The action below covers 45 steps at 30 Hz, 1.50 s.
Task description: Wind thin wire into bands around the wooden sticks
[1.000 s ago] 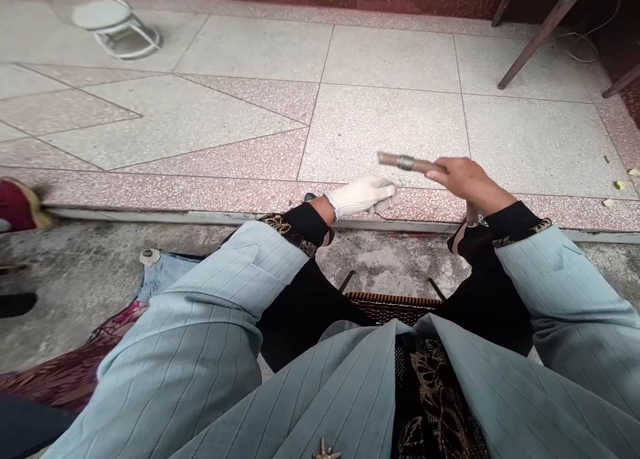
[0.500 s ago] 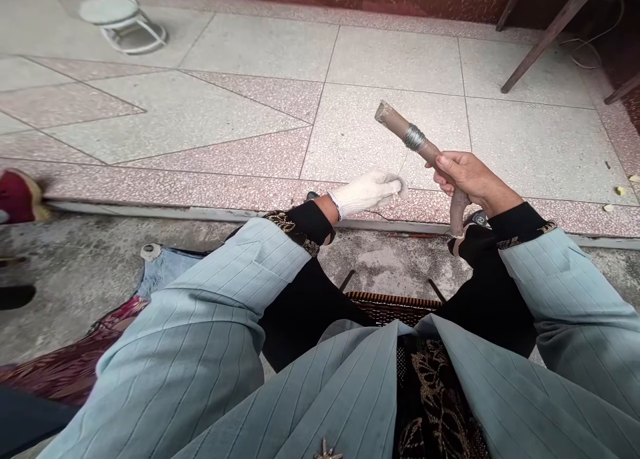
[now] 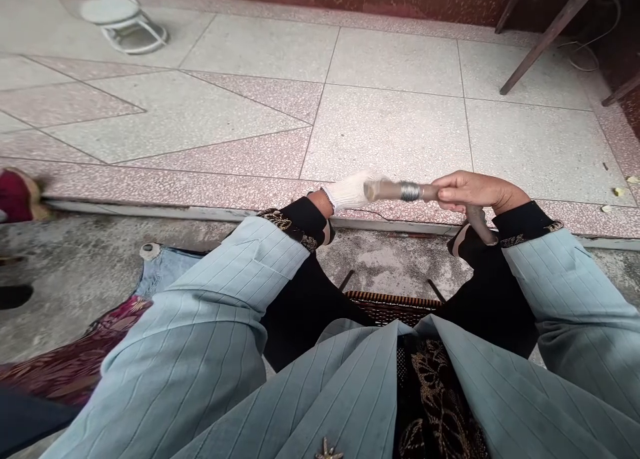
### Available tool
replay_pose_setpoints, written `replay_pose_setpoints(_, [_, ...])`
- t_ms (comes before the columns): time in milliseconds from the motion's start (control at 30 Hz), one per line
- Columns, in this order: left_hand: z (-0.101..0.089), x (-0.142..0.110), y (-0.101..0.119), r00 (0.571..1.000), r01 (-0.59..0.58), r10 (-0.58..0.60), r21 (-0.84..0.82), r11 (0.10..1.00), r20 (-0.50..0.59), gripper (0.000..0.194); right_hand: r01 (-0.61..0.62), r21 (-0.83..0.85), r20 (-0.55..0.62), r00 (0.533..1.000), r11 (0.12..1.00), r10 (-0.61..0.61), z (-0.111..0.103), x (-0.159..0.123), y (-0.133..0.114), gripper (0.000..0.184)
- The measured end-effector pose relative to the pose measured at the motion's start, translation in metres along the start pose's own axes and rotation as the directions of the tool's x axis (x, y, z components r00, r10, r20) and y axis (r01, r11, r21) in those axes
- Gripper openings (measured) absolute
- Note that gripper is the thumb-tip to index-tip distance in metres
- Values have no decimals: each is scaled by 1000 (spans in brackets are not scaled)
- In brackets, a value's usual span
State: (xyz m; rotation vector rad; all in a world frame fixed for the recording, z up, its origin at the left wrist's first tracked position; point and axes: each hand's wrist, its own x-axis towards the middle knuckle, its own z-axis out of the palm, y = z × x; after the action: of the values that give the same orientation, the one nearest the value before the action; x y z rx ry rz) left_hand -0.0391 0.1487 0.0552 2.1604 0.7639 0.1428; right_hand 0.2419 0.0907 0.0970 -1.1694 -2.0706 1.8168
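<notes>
A brown wooden stick (image 3: pixel 387 191), bent at its near end, has a coil of thin silver wire (image 3: pixel 411 191) wound round its middle. My right hand (image 3: pixel 473 188) is bare and closed round the stick just right of the coil, with the bent end (image 3: pixel 481 225) hanging below it. The stick lies nearly level, its cut end pointing left. My left hand (image 3: pixel 347 189), in a white knitted glove, is behind that cut end. Its fingers are blurred and partly hidden by the stick; it was pinching the loose wire a moment ago.
A raised tiled floor (image 3: pixel 390 132) with a stone edge is in front of my feet. A white stool (image 3: pixel 133 29) stands far left and wooden legs (image 3: pixel 550 39) far right. Denim cloth (image 3: pixel 167 269) lies on my left, and a red shoe (image 3: pixel 17 195) shows at the left edge.
My right hand has turned the stick from slanting up and left to nearly level, bringing its cut end down in front of the gloved hand. My left hand has shifted slightly left.
</notes>
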Motion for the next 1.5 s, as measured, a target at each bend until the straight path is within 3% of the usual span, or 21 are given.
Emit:
replay_pose_setpoints(67, [-1,1,-1,1000,27,-27,144,989,-3,37,-102,-192,51,992,976,114,-3,1,0,46])
replay_pose_setpoints(167, [4,1,2,997,57,-76,406,912,29,38,-224,-427,-10,970,876,243,-1,5,0,48])
replay_pose_setpoints(267, [12,2,7,995,43,-79,471,881,57,36,-369,-605,-219,929,706,297,4,12,2,45])
replay_pose_setpoints(367, [16,3,11,995,75,-90,288,955,41,33,-500,-649,-494,850,573,183,8,20,6,46])
replay_pose_setpoints(400, [17,3,12,994,89,-98,178,980,43,32,-518,-623,-556,820,586,133,7,22,8,45])
replay_pose_setpoints(467, [17,3,12,994,93,-90,-50,994,61,30,-510,-509,-650,756,694,79,6,23,8,40])
replay_pose_setpoints(567, [19,1,11,997,56,-41,-284,957,58,31,-351,-232,-701,706,907,95,3,22,7,32])
replay_pose_setpoints(633, [20,0,11,999,27,-17,-358,933,32,33,-193,-41,-687,718,980,113,3,20,4,34])
replay_pose_setpoints(767, [19,0,16,998,54,-64,-381,923,-14,31,24,169,-630,771,985,89,8,17,-5,38])
replay_pose_setpoints(1000, [14,1,23,991,125,-131,-440,889,19,26,89,227,-557,828,970,55,14,14,-15,37])
replay_pose_setpoints(1100, [14,3,10,989,149,-147,-341,928,31,26,85,176,-471,882,981,8,10,9,-11,36])
replay_pose_setpoints(1233, [11,7,-7,996,84,-81,-121,989,28,26,-11,-11,-160,987,1000,9,2,1,-4,36])
replay_pose_setpoints(1333, [9,7,-10,998,-4,-3,120,993,60,26,-94,-217,-10,995,972,95,-1,-1,-3,41])
replay_pose_setpoints(1500, [17,5,-7,996,-65,46,273,960,76,33,-181,-397,-12,981,900,192,3,1,-4,40])
